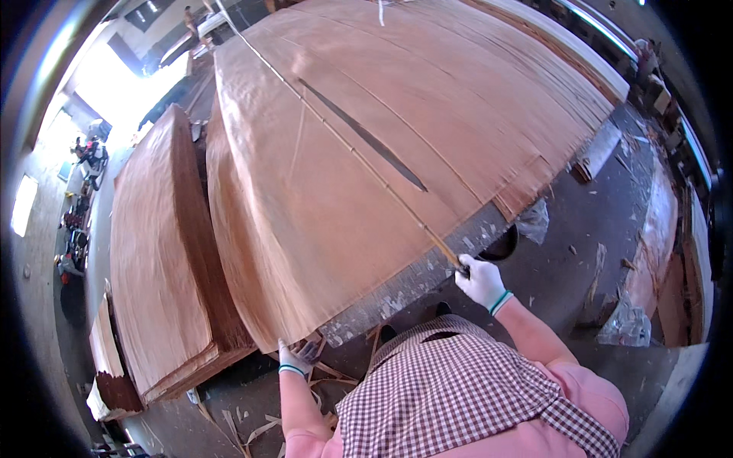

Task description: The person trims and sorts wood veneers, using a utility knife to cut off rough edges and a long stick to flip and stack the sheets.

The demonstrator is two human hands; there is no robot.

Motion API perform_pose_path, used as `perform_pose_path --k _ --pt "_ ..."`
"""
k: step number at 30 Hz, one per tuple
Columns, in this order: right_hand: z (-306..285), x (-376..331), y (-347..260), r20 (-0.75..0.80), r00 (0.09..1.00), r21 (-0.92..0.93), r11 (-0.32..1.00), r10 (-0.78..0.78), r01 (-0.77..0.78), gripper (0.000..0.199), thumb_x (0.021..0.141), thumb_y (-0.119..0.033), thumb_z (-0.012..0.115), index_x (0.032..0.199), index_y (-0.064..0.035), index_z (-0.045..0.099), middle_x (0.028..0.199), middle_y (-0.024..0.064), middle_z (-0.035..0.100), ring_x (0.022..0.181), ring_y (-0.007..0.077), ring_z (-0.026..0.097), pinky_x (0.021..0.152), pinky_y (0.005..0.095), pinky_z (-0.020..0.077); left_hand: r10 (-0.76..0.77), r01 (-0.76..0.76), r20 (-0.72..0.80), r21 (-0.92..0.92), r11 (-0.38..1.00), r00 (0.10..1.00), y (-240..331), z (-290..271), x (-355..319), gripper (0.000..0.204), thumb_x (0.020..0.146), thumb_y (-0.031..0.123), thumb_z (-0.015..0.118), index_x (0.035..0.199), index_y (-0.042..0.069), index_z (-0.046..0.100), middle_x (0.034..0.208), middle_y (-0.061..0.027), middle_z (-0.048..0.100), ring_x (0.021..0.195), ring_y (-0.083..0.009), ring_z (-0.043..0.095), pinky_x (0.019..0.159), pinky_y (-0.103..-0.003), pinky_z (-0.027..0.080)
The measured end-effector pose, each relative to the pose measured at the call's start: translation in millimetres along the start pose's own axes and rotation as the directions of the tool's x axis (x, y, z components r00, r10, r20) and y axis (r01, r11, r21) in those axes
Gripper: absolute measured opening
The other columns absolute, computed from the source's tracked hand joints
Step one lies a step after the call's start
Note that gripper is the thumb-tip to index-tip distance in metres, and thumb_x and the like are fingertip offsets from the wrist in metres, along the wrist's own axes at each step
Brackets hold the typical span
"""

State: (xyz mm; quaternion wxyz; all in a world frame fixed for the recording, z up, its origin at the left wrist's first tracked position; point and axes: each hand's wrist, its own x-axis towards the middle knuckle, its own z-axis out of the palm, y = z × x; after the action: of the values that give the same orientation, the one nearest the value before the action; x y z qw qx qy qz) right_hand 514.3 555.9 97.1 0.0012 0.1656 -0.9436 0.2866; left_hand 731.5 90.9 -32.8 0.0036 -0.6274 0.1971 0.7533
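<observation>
A large reddish-brown wood veneer sheet (336, 237) lies across the table in front of me, its left side hanging down over the edge. My right hand (481, 282), in a white glove with a green cuff, is closed round the near end of a long bamboo pole (355, 153). The pole slants away to the far left across the sheet. My left hand (296, 357), also gloved, grips the sheet at its near left corner; some of its fingers are hard to make out. A long dark slit (374, 143) shows in the veneer beside the pole.
To the left stands a thick veneer stack (156, 259). The worn grey table edge (389, 298) runs just before me. Veneer scraps (259, 431) and clear plastic (626, 324) litter the floor. Another person (191, 21) is far off at the upper left.
</observation>
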Motion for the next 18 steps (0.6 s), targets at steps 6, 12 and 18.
perform_pose_path --k 6,12,18 --pt "-32 12 27 -0.040 0.999 0.008 1.000 0.021 -0.021 0.025 0.080 -0.020 0.063 0.100 -0.0055 0.061 0.066 0.0194 0.060 0.063 0.0372 0.062 0.055 0.0442 0.0477 0.040 -0.017 0.163 -0.142 0.990 0.986 -20 15 37 0.062 0.085 0.060 0.054 0.120 0.009 0.049 0.127 -0.0092 0.054 0.116 -0.0317 0.048 0.104 -0.055 0.027" --pt "-36 14 22 -0.069 0.996 0.036 0.998 0.054 -0.052 0.026 0.080 -0.019 0.063 0.100 -0.0037 0.061 0.065 0.0205 0.059 0.062 0.0372 0.062 0.054 0.0436 0.0469 0.306 -0.313 -0.069 -0.282 0.907 0.949 3 0 50 0.019 0.094 0.022 0.051 0.100 0.008 0.062 0.099 -0.0083 0.064 0.088 -0.0256 0.059 0.085 -0.040 0.049" --pt "-30 -9 42 -0.113 0.986 0.041 0.992 0.125 -0.121 0.025 0.079 -0.018 0.064 0.100 -0.0047 0.061 0.066 0.0199 0.059 0.062 0.0376 0.061 0.054 0.0435 0.0466 0.330 -0.393 -0.285 -0.200 0.898 0.900 48 9 15 0.030 0.096 0.026 0.047 0.115 0.007 0.061 0.116 -0.0102 0.062 0.107 -0.0276 0.056 0.095 -0.044 0.045"
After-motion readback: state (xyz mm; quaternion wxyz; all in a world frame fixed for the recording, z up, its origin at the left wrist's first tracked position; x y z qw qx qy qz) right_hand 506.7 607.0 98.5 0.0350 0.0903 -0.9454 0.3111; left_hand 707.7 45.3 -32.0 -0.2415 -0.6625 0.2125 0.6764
